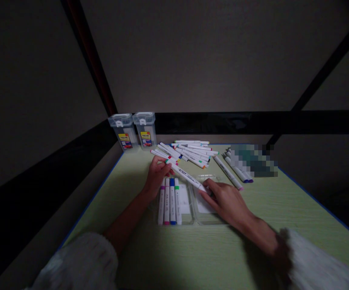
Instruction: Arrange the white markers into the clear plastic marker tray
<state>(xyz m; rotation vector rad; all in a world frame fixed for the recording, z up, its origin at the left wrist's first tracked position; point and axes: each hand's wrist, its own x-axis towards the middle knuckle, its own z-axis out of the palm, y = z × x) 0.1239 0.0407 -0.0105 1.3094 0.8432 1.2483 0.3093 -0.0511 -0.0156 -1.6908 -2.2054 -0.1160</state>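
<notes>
While the left hand [158, 173] pinches its green end and the right hand [227, 201] grips the other, one slim white marker with black print [186, 175] slants above one open clear plastic case [195, 214]. Four white colour-tipped markers [172, 206] lie side by side in its left half; two lidded clear plastic boxes [144, 128] stand at the pale green bench's [174, 257] far left.

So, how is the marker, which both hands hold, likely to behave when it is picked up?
Probably stiff: the marker lies straight between the left hand and the right hand. Likely light, as it is slim. It may slip a little, since its surface looks smooth.
</notes>
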